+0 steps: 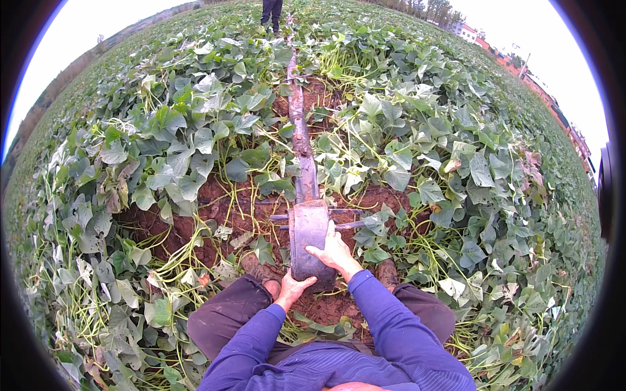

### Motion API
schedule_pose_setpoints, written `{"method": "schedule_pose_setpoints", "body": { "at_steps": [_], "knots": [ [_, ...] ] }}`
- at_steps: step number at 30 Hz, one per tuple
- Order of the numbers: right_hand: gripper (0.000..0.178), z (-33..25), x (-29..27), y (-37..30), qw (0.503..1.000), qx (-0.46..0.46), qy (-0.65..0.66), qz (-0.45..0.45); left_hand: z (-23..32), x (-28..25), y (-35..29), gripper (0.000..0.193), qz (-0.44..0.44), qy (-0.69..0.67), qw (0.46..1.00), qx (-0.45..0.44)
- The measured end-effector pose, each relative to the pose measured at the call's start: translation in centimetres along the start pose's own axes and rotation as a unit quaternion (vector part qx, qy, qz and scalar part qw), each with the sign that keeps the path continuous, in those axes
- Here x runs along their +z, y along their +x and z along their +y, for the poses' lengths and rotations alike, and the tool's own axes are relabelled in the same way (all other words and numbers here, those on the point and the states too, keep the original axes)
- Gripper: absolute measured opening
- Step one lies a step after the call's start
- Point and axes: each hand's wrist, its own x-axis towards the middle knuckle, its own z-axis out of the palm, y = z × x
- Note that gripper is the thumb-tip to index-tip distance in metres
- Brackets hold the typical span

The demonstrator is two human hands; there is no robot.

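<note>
A thick roll of flat dark hose [309,228], smeared with soil, stands between my knees. My left hand [297,288] cups its lower left edge, thumb and fingers pressed to the rim. On the right side my right hand [335,251] grips the roll, its thumb lying across the outer face. From the top of the roll the unrolled flat hose [301,140] runs straight away from me over the ground, muddy and partly wet. Thin dark tubes [349,225] stick out sideways beneath the roll. The undersides of both hands' fingers are partly hidden.
Leafy green vines [176,150] spread thickly on both sides, with stems crossing bare reddish soil [228,202]. My muddy shoes [259,268] flank the roll. Another person in dark trousers [271,12] stands far ahead beside the hose line. Buildings [466,31] line the far right.
</note>
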Motion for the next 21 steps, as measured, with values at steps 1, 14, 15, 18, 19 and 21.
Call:
{"method": "schedule_pose_setpoints", "body": {
  "at_steps": [1, 14, 15, 18, 19, 21],
  "knots": [
    [0.133, -0.06, -0.04, -0.03, 1.000, 0.001, 0.000, -0.001, 0.06, 0.01, -0.03, 0.076, 0.000, 0.000, 1.000, -0.001],
    [0.134, 0.12, 0.12, 0.09, 1.000, -0.006, -0.007, 0.005, 0.64, 0.11, -0.20, 0.076, -0.003, -0.018, 1.000, -0.006],
    [0.134, 0.11, 0.09, 0.06, 1.000, -0.004, -0.006, 0.004, 0.75, 0.16, -0.27, 0.076, -0.003, -0.021, 1.000, -0.008],
    [0.134, 0.15, 0.09, 0.06, 1.000, -0.006, -0.007, 0.006, 0.65, 0.17, -0.27, 0.075, -0.001, -0.022, 1.000, -0.010],
    [0.133, 0.19, 0.10, 0.07, 1.000, -0.006, -0.008, 0.007, 0.54, 0.17, -0.23, 0.075, -0.001, -0.022, 1.000, -0.010],
    [0.133, 0.03, 0.09, 0.05, 1.000, -0.007, -0.013, 0.007, 0.05, 0.04, -0.04, 0.074, 0.001, -0.021, 1.000, -0.006]
  ]
}}
